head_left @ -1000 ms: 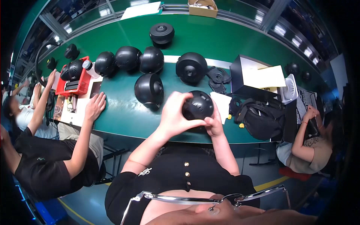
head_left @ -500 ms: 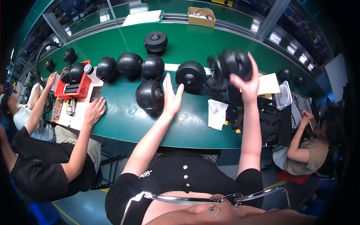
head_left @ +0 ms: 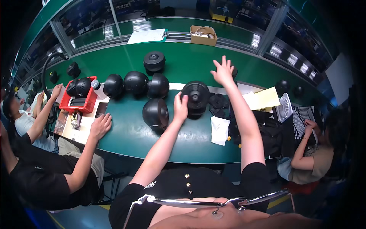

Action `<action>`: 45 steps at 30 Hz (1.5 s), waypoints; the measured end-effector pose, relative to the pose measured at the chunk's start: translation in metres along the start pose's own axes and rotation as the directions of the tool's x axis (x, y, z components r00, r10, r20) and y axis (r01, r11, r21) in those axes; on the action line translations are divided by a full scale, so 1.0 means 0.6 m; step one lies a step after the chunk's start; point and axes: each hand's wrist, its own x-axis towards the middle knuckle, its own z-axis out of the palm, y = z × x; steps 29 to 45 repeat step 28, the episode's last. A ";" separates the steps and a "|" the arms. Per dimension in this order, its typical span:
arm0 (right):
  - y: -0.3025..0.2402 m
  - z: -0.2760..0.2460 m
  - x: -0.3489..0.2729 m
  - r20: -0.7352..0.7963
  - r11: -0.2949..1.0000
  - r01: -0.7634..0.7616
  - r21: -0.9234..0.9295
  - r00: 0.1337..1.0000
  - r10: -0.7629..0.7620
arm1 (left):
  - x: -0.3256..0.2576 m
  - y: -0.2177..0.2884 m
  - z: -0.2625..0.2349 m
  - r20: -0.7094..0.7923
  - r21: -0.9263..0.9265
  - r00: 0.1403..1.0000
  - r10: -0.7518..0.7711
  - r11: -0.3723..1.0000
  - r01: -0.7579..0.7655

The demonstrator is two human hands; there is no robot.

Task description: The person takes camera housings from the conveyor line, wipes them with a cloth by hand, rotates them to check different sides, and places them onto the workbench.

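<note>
Head view, left hand [head_left: 180, 108] on ribbed round black housing [head_left: 195, 98]

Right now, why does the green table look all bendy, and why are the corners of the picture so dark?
Head view: the fisheye lens curves the green table and its far rail, more so toward the rim. Head view: the corners go black where the round picture ends. Head view: bright ceiling lights glare off the rails at the top; the right hand and left hand look sharp.

Red tray [head_left: 81, 104] at my far left, cardboard box [head_left: 203, 35] on the far ledge, white cloth [head_left: 220, 131] on the counter [head_left: 129, 133], yellow paper [head_left: 267, 98], small white fan [head_left: 284, 108] to my right
</note>
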 end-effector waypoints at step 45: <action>0.009 -0.150 -0.372 -0.008 0.159 -0.033 0.987 0.969 0.249 | -0.009 0.111 -0.031 0.188 -0.629 0.850 -0.492 0.605 0.488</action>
